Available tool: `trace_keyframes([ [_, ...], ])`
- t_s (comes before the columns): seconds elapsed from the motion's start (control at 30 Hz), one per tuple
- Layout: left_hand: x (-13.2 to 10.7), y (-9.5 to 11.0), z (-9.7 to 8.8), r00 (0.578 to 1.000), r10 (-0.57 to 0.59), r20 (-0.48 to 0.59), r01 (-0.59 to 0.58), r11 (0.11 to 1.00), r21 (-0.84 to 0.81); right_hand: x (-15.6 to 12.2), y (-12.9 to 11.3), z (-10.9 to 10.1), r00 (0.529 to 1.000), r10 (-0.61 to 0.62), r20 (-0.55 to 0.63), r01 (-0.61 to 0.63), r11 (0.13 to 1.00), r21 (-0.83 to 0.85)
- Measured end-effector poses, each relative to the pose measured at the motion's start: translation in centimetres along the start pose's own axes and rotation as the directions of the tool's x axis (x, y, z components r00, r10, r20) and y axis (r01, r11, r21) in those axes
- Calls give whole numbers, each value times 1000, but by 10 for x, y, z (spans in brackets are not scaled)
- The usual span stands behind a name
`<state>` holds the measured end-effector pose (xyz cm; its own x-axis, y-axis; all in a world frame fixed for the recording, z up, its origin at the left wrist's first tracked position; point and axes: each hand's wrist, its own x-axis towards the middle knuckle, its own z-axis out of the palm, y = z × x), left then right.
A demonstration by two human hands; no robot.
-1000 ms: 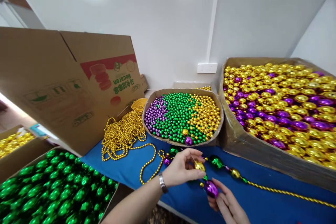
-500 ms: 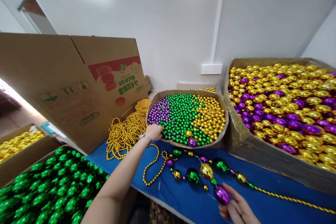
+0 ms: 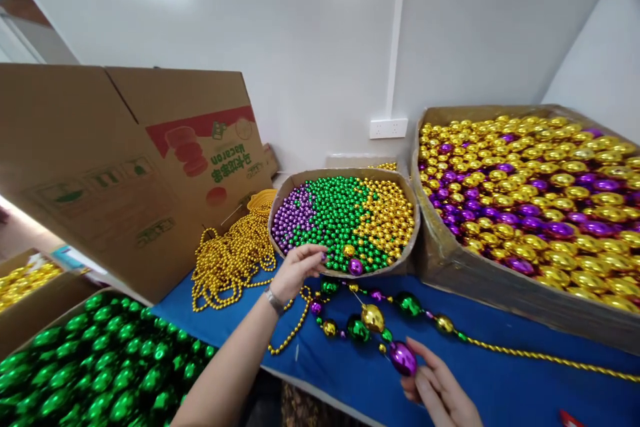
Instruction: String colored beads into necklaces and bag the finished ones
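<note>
My left hand [image 3: 300, 267] is over the near rim of a shallow box [image 3: 411, 247] of small purple, green and gold beads. Its thumb and fingers are pinched together, with what looks like a small purple bead [image 3: 324, 257] at the tips. My right hand [image 3: 440, 383] grips a large purple bead [image 3: 403, 358] on a strand. Beside that bead on the strand are a green bead and a large gold bead [image 3: 373, 317], with a thin needle-like end past it. More green, gold and purple beads of the strand lie on the blue cloth [image 3: 500, 320].
A large box [image 3: 450, 260] of gold and purple beads stands at right. Left are a pile of gold bead chains [image 3: 230, 260], an upright cardboard box [image 3: 125, 180] and a container of green beads [image 3: 100, 367]. A gold twisted chain [image 3: 540, 355] runs right. Something red [image 3: 569, 419] lies at the front edge.
My left hand has lifted from the purple-bead side of the box and moved right, toward the strand. My right hand still holds the large purple bead. The view has shifted slightly right.
</note>
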<state>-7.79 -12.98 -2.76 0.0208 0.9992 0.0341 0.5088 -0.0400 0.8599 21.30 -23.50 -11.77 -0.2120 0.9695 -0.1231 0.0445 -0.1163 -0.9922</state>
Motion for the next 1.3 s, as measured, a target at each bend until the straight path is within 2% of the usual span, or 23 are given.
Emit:
trace_keyframes([
  [0.03,-8,4,10,998,-22,54,35,966,-257,0,-1,1,1000,-10,-6,10,1000,-1],
  [0.07,-15,8,20,993,-38,111,88,870,-485,0,-2,2,1000,-24,-17,24,1000,-5],
  [0.1,-21,11,29,985,-50,163,144,752,-643,-1,-2,2,999,-37,-29,37,999,-14],
  [0.17,-29,17,43,972,-60,229,218,600,-770,-1,-1,2,997,-63,-46,61,997,-39],
  [0.27,-34,20,54,963,-60,263,253,538,-804,-3,1,-1,995,-87,-52,83,994,-77],
  [0.47,-36,22,58,967,-53,248,233,573,-786,-4,-1,-6,991,-130,-31,125,982,-139],
  [0.53,-37,24,56,975,-45,217,196,631,-751,-5,-1,-8,989,-146,-31,138,974,-179],
  [0.67,-39,29,58,987,52,155,48,816,-576,-5,6,-12,978,-205,-43,179,924,-338],
  [0.77,-42,27,71,984,97,149,-11,871,-490,-1,18,-16,966,-254,-38,208,861,-465],
  [0.9,-49,14,100,980,72,186,25,882,-470,6,44,-25,964,-266,-10,210,780,-589],
  [0.97,-52,10,112,984,84,158,-10,907,-421,8,55,-32,957,-289,13,226,719,-657],
  [1.03,-54,13,115,988,129,90,-92,939,-331,8,57,-39,942,-335,16,239,635,-735],
  [1.13,-51,33,105,967,253,27,-241,946,-219,8,38,-46,916,-402,-15,234,561,-794],
  [1.23,-44,63,89,922,388,19,-376,904,-205,13,0,-40,893,-451,5,302,589,-750],
  [1.3,-41,83,81,898,439,15,-422,872,-249,18,-25,-29,872,-486,55,379,600,-704],
])
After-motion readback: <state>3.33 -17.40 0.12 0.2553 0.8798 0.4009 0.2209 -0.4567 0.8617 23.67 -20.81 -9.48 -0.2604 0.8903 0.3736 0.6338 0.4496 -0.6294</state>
